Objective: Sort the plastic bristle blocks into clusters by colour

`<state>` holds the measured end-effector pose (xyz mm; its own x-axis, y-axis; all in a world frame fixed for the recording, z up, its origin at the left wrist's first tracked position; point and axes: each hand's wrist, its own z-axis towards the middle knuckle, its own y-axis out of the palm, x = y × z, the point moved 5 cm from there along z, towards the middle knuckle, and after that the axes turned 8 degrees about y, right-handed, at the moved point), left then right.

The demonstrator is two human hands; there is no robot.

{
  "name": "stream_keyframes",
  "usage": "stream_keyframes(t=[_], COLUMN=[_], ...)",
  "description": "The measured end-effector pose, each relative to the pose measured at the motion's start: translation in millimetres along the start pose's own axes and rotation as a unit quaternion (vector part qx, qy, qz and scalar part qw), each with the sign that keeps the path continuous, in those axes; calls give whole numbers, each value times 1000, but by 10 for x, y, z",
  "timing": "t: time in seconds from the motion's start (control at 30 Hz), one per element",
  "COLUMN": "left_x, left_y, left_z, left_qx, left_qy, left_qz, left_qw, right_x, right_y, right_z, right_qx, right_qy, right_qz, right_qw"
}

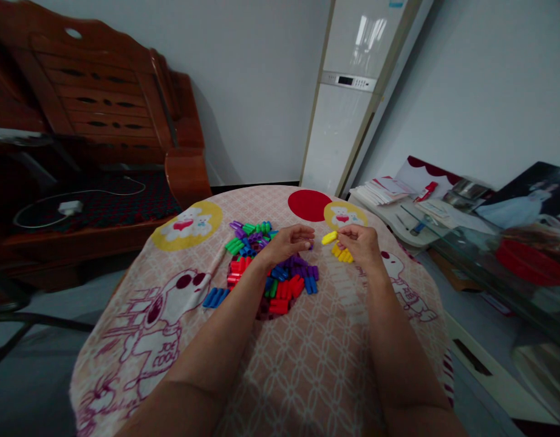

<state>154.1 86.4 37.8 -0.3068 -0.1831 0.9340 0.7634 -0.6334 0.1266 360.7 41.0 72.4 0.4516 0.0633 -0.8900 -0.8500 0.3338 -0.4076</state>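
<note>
My right hand (361, 244) pinches a yellow tube-shaped plastic block (329, 237) between thumb and fingertips, a little above the table. Just below it lies a small group of yellow blocks (342, 253), partly covered by that hand. My left hand (286, 243) hovers over the right side of a mixed pile, its fingers stretched out and the thumb apart, with nothing seen in it. In the pile are red blocks (286, 288), purple blocks (298, 266), green blocks (235, 246) and blue blocks (215, 297). My left forearm and hand hide part of the pile.
A patterned cloth covers the round table (325, 358). A wooden bench (98, 121) with a white charger (70, 208) stands at the left. Behind is a tall white air conditioner (339, 121). At the right, a glass-topped cabinet (484, 267) bears papers (384, 189) and a red basket (530, 262).
</note>
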Motion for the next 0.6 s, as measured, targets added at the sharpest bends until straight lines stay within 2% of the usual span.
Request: stream_keyframes(t=[0.1, 0.2, 0.43, 0.6], left_x=[64, 130, 145, 147], left_y=[-131, -231, -300, -314], left_z=[-18, -37, -43, -43], left_qx=[50, 85, 97, 93], left_qy=[1, 15, 21, 29], left_qz=[20, 26, 26, 26], left_qw=[999, 996, 995, 995], right_x=[41, 54, 116, 201], right_y=[-231, -303, -69, 57], right_z=[172, 385, 698, 737], right_qx=[73, 93, 17, -52], right_qy=[-45, -79, -97, -104], right_qz=[-112, -236, -462, -542], right_qw=[990, 964, 881, 832])
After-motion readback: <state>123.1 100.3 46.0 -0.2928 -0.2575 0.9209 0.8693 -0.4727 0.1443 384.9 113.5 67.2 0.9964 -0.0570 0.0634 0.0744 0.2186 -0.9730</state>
